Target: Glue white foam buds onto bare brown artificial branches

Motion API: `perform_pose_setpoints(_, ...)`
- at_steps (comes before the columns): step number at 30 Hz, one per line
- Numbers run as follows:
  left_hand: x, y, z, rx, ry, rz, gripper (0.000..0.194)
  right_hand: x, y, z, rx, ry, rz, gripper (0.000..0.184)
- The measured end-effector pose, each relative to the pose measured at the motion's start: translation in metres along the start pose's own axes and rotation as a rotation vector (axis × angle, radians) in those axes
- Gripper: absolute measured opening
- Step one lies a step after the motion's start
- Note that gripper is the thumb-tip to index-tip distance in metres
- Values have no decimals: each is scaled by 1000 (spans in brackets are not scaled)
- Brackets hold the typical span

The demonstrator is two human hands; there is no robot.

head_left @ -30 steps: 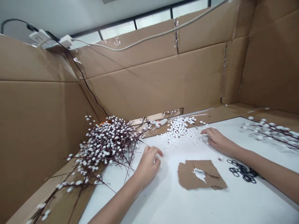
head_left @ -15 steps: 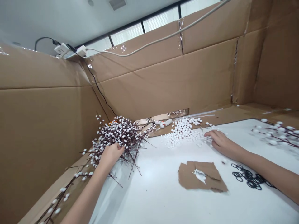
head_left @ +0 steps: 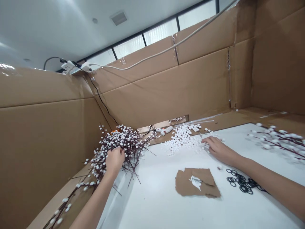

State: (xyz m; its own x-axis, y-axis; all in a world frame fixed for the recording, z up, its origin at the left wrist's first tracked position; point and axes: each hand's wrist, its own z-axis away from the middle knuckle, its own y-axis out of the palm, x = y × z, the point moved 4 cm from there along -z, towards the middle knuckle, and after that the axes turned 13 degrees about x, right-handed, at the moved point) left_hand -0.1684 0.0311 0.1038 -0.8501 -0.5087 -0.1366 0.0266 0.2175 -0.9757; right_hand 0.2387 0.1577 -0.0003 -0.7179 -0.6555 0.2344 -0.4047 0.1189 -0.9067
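My left hand [head_left: 115, 161] is in the front of a heaped pile of dark-red artificial twigs with white berries [head_left: 125, 135]. Its fingers are curled closed among the stems, and what they pinch is hidden. At the right end of a spread of loose white foam berries [head_left: 182, 135], my right hand [head_left: 219, 150] rests low over the white board [head_left: 157, 178]. Its fingers reach left, a little apart from the thumb, with no held thing visible. A torn cardboard piece [head_left: 186, 187] with a white smear of paste [head_left: 195, 182] lies nearer me.
Black rings [head_left: 243, 183] lie by my right forearm. More berry twigs [head_left: 283, 140] are at the right, and one long branch [head_left: 63, 206] at the lower left. A glue gun [head_left: 166, 130] and clear sticks [head_left: 202, 120] sit at the back. Cardboard walls [head_left: 152, 89] enclose the table.
The camera view has shifted slightly, so the scene sits a little lower and further left. My left hand has turned more upright in the twigs; my right hand stays by the berries.
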Motion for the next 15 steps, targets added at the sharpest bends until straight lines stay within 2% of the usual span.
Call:
perform_pose_setpoints(4, 5, -13, -3, -75, -30, 207, 26, -1, 1, -1, -2, -1, -5, 33)
perform_pose_setpoints(8, 16, -24, -15, -103, -88, 519, 30, -3, 2, -1, 0, 9, -12, 36)
perform_pose_setpoints(15, 34, -26, -23, 0, -83, 1030, 31, 0, 0, 0, -4, 10, -17, 34)
